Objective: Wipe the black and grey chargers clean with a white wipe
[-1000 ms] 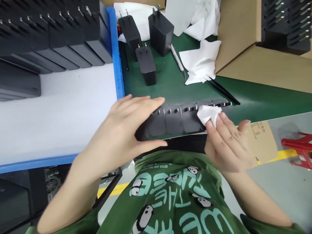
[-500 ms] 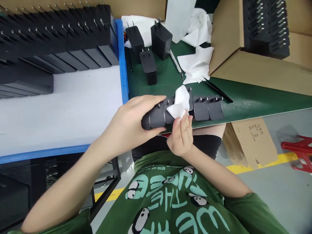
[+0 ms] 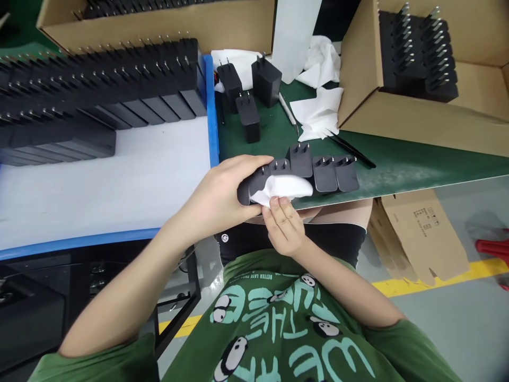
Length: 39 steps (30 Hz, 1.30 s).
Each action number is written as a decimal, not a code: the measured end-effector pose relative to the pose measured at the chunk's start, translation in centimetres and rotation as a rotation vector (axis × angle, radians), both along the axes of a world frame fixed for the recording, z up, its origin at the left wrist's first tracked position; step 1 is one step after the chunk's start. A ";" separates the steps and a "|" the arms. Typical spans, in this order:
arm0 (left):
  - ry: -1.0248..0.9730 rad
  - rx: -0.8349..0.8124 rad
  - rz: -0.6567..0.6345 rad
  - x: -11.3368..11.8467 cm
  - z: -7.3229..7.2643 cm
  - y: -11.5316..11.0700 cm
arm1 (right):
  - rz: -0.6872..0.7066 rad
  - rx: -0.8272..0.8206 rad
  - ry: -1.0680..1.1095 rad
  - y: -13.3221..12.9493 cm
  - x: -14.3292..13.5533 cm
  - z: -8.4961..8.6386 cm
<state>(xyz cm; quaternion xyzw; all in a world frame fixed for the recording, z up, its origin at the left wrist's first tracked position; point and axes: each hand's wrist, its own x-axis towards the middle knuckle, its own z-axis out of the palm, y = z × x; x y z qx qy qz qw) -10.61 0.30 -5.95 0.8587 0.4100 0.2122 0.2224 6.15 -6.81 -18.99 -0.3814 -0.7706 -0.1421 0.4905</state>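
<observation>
A row of black plug adapters (image 3: 318, 172) lies along the near edge of the green mat (image 3: 397, 164), prongs up. My left hand (image 3: 222, 196) grips the row's left end, thumb under and fingers over the top. My right hand (image 3: 283, 225) pinches a white cloth (image 3: 282, 188) and presses it against the front faces of the left adapters. One adapter (image 3: 301, 158) in the middle stands higher than its neighbours.
A blue-edged white tray (image 3: 119, 180) at left carries rows of black adapters (image 3: 99, 90). Three loose adapters (image 3: 248, 114) stand behind the row, beside white cloths (image 3: 318, 109), a pen and tweezers (image 3: 352, 148). A cardboard box (image 3: 417, 111) at right holds more adapters.
My right hand carried the cloth from the row's right end to its left part and lowered it onto the front faces. The camera view tilted, showing more of the table's far side.
</observation>
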 end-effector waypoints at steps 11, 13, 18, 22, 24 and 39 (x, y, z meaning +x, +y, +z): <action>0.009 -0.081 -0.011 -0.7 0.0 0.2 | 0.252 -0.273 0.401 -0.4 1.0 4.7; 0.013 -0.144 -0.009 -1.1 0.2 0.2 | 0.255 -0.304 0.447 -1.1 2.4 5.9; 0.023 -0.238 -0.100 -1.9 1.2 0.9 | 0.067 -0.202 0.504 -1.9 4.6 7.5; 0.082 -0.191 -0.172 -1.2 1.6 1.6 | 0.081 -0.181 0.238 0.0 3.3 7.9; 0.067 -0.160 -0.184 -0.8 1.5 1.7 | 0.088 -0.188 0.108 1.0 2.5 7.8; 0.020 -0.141 -0.160 -1.1 1.2 1.4 | -0.004 -0.311 0.391 1.6 3.5 11.1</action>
